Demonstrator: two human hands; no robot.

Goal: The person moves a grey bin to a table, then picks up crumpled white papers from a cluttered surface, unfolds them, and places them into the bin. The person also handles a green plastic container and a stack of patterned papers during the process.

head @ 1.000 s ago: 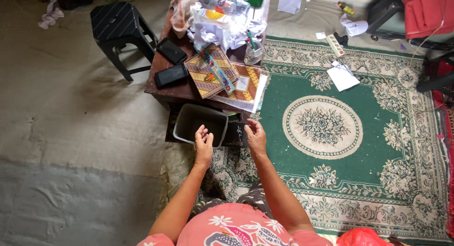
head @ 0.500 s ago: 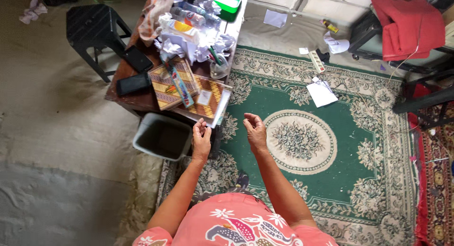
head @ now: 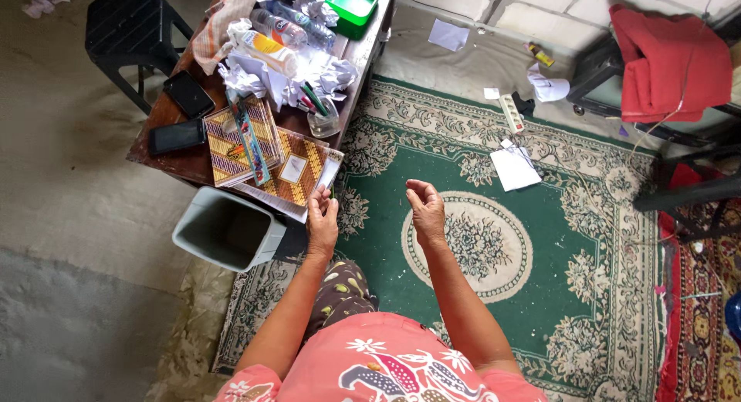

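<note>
My left hand point(head: 322, 217) is raised in front of me with its fingers loosely curled, right at the corner of the patterned books point(head: 289, 169) that stick out over the edge of a low wooden table point(head: 179, 161). It holds nothing that I can make out. My right hand point(head: 426, 209) hovers over the green patterned rug point(head: 494, 240), fingers curled in, nothing in it. A grey plastic bin point(head: 224, 230) stands on the floor just left of my left hand, below the table edge.
The table carries two dark phones point(head: 177, 135), crumpled papers point(head: 255, 70), a bottle point(head: 266, 43), a glass of pens point(head: 323, 122) and a green tray point(head: 351, 0). A black stool point(head: 127, 35) stands far left. Papers and a power strip point(head: 511, 112) lie on the rug; red cloth point(head: 668, 58) drapes a chair.
My view has swung to the right, so the table and bin slid left. My left hand went from above the bin to the books' corner. My right hand moved out over the rug.
</note>
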